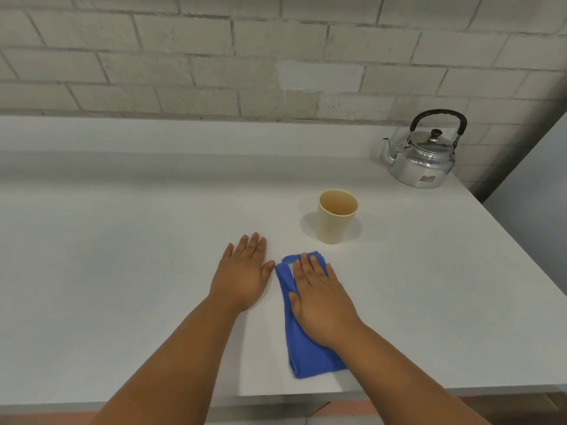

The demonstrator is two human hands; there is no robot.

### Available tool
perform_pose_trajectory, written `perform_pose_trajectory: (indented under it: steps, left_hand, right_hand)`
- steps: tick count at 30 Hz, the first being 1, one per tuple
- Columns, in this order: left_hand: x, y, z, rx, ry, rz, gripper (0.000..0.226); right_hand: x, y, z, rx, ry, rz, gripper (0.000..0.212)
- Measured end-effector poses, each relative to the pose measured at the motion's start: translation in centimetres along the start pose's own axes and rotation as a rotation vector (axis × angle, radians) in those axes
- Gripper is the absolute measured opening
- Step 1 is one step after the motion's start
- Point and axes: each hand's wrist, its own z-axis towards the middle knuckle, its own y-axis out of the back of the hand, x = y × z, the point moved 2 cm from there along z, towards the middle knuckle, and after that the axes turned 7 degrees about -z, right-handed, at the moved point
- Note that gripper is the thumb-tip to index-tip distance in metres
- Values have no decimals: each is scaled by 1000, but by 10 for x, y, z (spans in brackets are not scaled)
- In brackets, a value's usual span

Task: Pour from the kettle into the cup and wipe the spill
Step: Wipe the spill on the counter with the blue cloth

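two flat hands (242, 273) (322, 302), one on cloth (302, 351)

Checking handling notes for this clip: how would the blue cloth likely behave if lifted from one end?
The blue cloth looks soft and folded, so it would probably droop and unfold. It seems light. The right hand lies flat on it, so it likely slides easily on the smooth counter.

Item count on my desk (122, 240): one metal kettle (421, 157) at the far right corner, one cup (337, 220), one folded blue cloth (303, 348) near the front edge, and my two hands, left hand (242, 277) and right hand (322, 305).
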Motion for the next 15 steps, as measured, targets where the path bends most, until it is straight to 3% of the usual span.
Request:
perform_pose_trajectory:
  steps: [7, 13, 15]
  left_hand:
    - [0, 1, 0, 0, -7, -8, 58]
    - [-1, 2, -1, 4, -4, -3, 57]
    - [-1, 1, -1, 8, -5, -6, 57]
  right_hand:
    - [-76, 15, -22, 18, -246, -16, 56]
    - [-78, 6, -43, 20, -144, -36, 57]
    - [-96, 9, -49, 25, -210, -33, 56]
